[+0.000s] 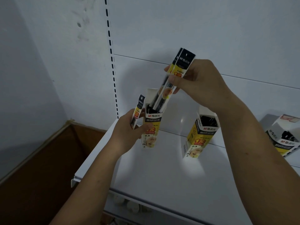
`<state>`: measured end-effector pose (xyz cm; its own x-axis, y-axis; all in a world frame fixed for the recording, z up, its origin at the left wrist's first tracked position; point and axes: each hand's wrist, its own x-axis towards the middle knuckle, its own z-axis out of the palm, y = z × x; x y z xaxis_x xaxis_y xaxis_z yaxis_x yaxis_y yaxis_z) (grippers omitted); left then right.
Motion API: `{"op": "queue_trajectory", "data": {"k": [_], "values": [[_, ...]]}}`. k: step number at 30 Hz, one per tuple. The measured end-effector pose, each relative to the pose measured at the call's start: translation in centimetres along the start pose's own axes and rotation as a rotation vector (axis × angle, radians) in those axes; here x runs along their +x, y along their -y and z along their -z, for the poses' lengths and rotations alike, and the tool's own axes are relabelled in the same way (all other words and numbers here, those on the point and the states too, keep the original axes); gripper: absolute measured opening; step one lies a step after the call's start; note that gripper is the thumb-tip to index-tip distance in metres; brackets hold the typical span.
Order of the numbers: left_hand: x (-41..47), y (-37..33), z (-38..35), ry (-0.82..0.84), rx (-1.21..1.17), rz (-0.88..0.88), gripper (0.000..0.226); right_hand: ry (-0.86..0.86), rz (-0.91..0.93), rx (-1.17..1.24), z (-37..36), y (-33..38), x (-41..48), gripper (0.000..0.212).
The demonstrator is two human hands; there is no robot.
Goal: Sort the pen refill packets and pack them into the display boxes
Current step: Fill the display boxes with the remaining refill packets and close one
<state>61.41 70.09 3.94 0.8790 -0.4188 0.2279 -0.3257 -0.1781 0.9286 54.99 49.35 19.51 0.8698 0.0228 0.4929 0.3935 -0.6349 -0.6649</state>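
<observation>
Right hand (199, 83) gripping black-and-yellow plastic refill packets (176, 73), lower ends inside upright yellow cardboard display box (151, 127) | left hand (128, 132) clasping box and one slim black-and-yellow packet (137, 112)

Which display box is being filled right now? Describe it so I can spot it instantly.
On the white shelf, three open boxes stand in a row. It is the leftmost display box, gripped by the left hand. Only it has packets being lowered in by the right hand.

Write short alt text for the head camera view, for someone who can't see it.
A person's right hand lowers refill packets into an open yellow display box steadied by the left hand, which also holds one packet. Two more display boxes stand to the right on the white shelf.
</observation>
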Motion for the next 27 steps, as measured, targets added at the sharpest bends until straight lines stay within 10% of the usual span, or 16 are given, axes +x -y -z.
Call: {"op": "queue_trajectory", "data": {"k": [27], "values": [[0.0, 0.5, 0.0, -0.018, 0.041, 0.005, 0.038, 0.125, -0.148, -0.111, -4.5, -2.3, -0.8, 0.026]]}}
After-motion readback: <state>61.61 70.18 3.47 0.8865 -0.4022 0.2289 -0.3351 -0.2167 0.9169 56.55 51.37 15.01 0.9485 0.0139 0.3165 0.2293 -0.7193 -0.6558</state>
